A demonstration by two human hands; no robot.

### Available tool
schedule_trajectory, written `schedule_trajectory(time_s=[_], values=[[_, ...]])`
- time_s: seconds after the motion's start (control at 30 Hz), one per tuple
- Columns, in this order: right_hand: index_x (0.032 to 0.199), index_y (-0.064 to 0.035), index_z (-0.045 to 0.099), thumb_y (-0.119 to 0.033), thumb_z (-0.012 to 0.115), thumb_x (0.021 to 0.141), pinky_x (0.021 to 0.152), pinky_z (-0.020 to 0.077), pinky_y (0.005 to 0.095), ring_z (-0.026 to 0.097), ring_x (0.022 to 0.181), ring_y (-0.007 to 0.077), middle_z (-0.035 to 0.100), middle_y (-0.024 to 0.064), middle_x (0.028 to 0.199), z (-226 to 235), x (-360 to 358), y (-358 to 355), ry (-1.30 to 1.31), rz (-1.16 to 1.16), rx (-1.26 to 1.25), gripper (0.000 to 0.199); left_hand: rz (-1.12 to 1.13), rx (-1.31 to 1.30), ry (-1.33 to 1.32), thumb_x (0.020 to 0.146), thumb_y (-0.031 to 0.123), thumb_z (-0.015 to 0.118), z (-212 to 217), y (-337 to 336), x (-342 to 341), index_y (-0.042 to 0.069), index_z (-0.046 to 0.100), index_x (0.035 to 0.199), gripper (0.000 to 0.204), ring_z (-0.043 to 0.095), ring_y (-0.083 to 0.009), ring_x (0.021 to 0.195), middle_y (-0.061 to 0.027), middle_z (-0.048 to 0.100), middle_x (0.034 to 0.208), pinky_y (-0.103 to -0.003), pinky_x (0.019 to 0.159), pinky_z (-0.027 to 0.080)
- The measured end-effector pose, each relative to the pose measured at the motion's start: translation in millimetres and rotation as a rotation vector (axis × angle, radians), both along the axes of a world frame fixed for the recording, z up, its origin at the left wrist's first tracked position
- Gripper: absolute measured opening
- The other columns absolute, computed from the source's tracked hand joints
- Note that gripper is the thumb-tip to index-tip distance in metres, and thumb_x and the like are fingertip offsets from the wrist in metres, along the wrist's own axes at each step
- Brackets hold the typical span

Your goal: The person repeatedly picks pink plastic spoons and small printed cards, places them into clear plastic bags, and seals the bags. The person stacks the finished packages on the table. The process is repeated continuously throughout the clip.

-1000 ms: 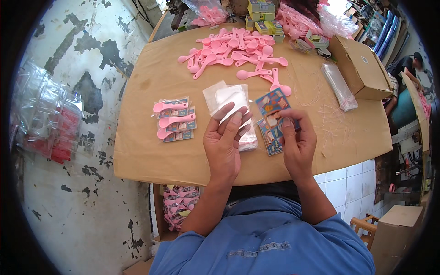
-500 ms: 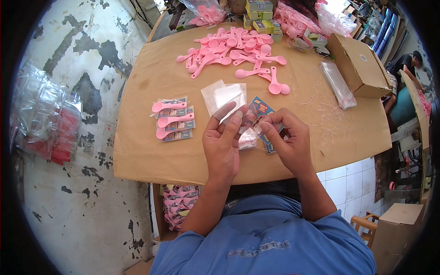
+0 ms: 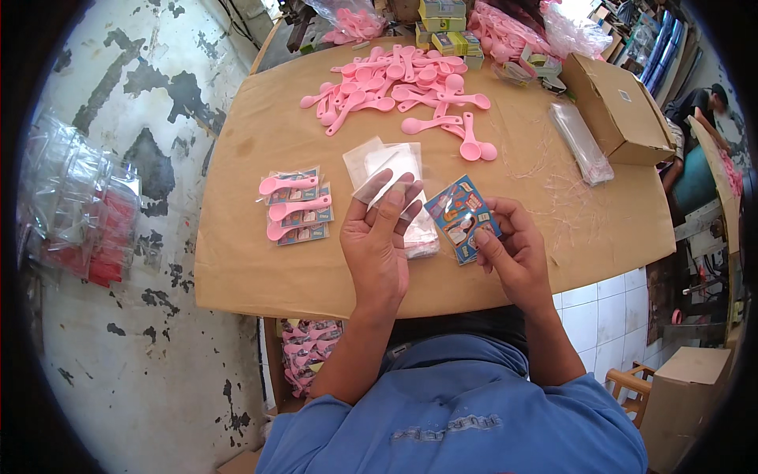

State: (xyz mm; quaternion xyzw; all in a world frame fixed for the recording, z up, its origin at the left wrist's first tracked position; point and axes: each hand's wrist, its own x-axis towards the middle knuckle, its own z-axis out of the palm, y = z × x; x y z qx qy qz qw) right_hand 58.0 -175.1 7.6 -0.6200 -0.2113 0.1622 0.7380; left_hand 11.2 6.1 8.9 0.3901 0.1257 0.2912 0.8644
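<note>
My left hand point(image 3: 377, 249) is raised over the table, pinching a small clear plastic bag point(image 3: 369, 188) between thumb and fingers. Below and behind it lies a pile of clear plastic bags point(image 3: 421, 239). My right hand point(image 3: 519, 257) has its thumb on the right edge of a blue printed card point(image 3: 460, 212), with its fingers curled beside and behind. More cards seem to lie under that one. To the left, several pink measuring spoons point(image 3: 302, 208) rest in a column on packed blue cards point(image 3: 314, 232).
A heap of pink spoons point(image 3: 395, 79) covers the table's far middle. Small boxes point(image 3: 446, 39) stand behind it. At the right are a bundle of clear bags point(image 3: 580, 142) and a cardboard box point(image 3: 616, 110). A box of packed spoons point(image 3: 308, 347) sits below the near edge. Another person point(image 3: 703, 118) is far right.
My right hand has moved from the plastic at my left fingertips down and right onto the blue card. My left hand has shifted slightly left, still holding the bag.
</note>
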Motion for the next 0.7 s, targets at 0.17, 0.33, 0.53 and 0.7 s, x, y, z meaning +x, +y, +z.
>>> schedule_trajectory(time_s=[0.17, 0.33, 0.53, 0.7], values=[[0.134, 0.0013, 0.050, -0.009, 0.062, 0.103, 0.060, 0.0458, 0.0195, 0.057, 0.072, 0.0034, 0.067, 0.0052, 0.101, 3, -3, 13, 0.037, -0.013, 0.057, 0.036, -0.058, -0.036, -0.013, 0.100, 0.007, 0.065, -2, -5, -2, -0.001, 0.059, 0.133, 0.034, 0.070, -0.0218, 0.109, -0.0193, 0.067, 0.127, -0.036, 0.095, 0.058], [0.128, 0.0017, 0.058, -0.009, 0.063, 0.102, 0.058, 0.0476, 0.0197, 0.059, 0.069, 0.0040, 0.067, 0.0044, 0.096, 2, -4, 17, -0.004, -0.021, 0.007, 0.028, -0.095, -0.052, -0.019, 0.100, 0.007, 0.066, -3, -5, -2, -0.001, 0.057, 0.134, 0.036, 0.069, -0.0208, 0.109, -0.0202, 0.065, 0.130, -0.036, 0.094, 0.059], [0.127, 0.0041, 0.062, -0.009, 0.064, 0.101, 0.058, 0.0495, 0.0205, 0.061, 0.070, 0.0054, 0.067, 0.0041, 0.092, 3, 4, 6, -0.006, 0.085, -0.114, 0.030, -0.122, -0.055, -0.029, 0.099, 0.005, 0.067, -2, -4, -4, -0.005, 0.057, 0.133, 0.037, 0.072, -0.0187, 0.103, -0.0229, 0.072, 0.118, -0.033, 0.091, 0.059], [0.129, 0.0030, 0.058, -0.007, 0.066, 0.099, 0.062, 0.0518, 0.0224, 0.064, 0.075, 0.0072, 0.068, 0.0062, 0.095, 7, 6, 15, 0.076, 0.041, 0.026, 0.033, -0.160, -0.031, -0.041, 0.099, 0.003, 0.067, -9, -7, -5, -0.006, 0.058, 0.133, 0.036, 0.072, -0.0168, 0.100, -0.0191, 0.073, 0.114, -0.030, 0.090, 0.058]])
